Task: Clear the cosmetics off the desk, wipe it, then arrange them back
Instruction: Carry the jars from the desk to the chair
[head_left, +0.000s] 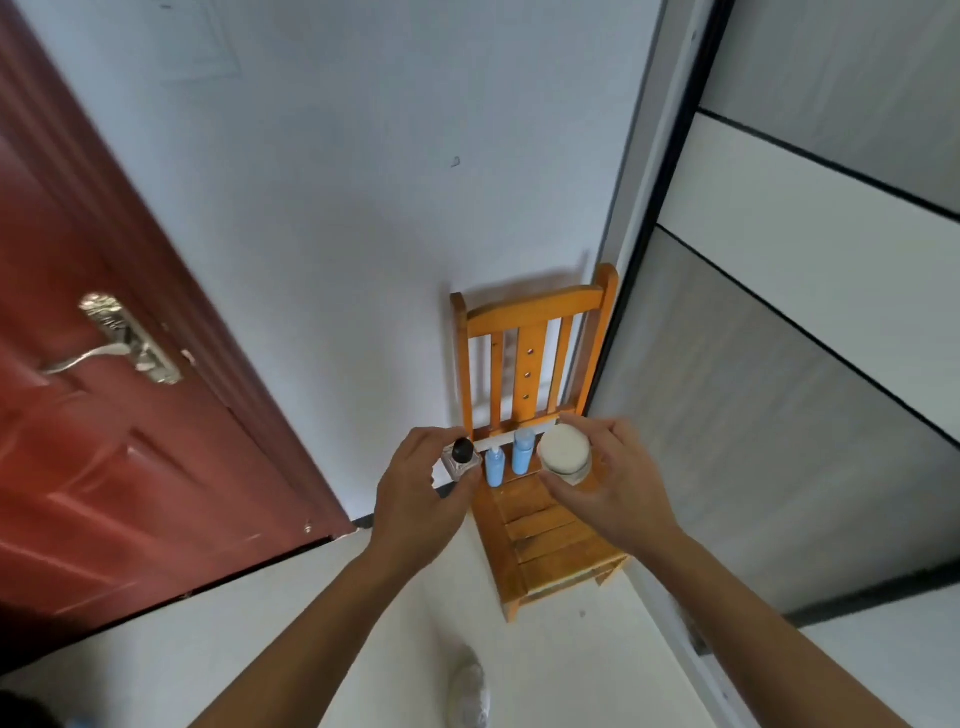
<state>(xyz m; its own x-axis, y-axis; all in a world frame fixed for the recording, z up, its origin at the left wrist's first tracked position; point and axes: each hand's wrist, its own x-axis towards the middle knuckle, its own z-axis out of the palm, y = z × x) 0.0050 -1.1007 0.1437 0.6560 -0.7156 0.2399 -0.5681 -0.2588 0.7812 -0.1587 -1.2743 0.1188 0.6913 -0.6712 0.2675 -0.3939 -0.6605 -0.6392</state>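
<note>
My left hand (421, 488) grips a small clear glass bottle with a black round cap (461, 457), held just left of a small wooden chair (550, 525). A round white-lidded cream jar (565, 453) sits in the fingers of my right hand (613, 478), above the back of the chair seat. Two light blue bottles stand on the seat against the backrest, a smaller one (494, 467) and a taller one (522, 451), between my two hands. No desk is in view.
The chair stands against a white wall, squeezed beside a grey and white sliding wardrobe door (779, 364) on the right. A red door with a metal handle (119, 343) is at the left. The floor is pale; a whitish crumpled thing (470, 686) lies near the bottom.
</note>
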